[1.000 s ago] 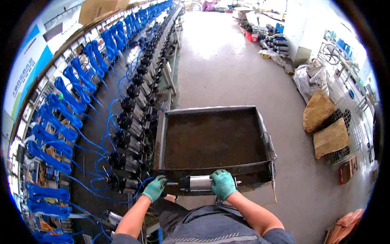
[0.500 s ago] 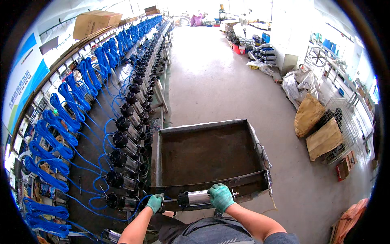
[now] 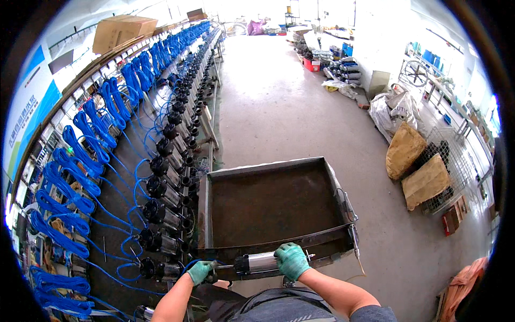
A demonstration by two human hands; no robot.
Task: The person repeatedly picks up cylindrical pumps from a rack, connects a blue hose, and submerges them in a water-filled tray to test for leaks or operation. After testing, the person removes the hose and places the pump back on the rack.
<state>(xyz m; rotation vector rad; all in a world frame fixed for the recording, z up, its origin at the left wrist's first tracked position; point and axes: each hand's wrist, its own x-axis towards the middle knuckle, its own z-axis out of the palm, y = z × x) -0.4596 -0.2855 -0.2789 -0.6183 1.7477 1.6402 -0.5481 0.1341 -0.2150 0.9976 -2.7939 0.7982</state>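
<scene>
A silver motor cylinder (image 3: 263, 261) with a ribbed black end lies across the near edge of the metal tray, just in front of my body. My right hand (image 3: 291, 261), in a green glove, is wrapped over its right part, and a short stub sticks out beyond that hand. From the black end a thin metal rod (image 3: 225, 266) runs left. My gloved left hand (image 3: 200, 272) closes at the rod's outer end; the exact grip of its fingers is partly hidden. Something dark sits just under that hand, too unclear to name.
A shallow metal tray (image 3: 211, 214) with a dark brown bottom stands ahead. Along the left runs a long row of similar motors (image 3: 155, 212) with blue cable coils (image 3: 64, 185). Brown sacks (image 3: 426, 181) and a wire cage (image 3: 461, 161) stand right.
My left hand has shifted slightly left and toward me at the rod's end. The right hand keeps its place on the motor. The whole view has turned a little.
</scene>
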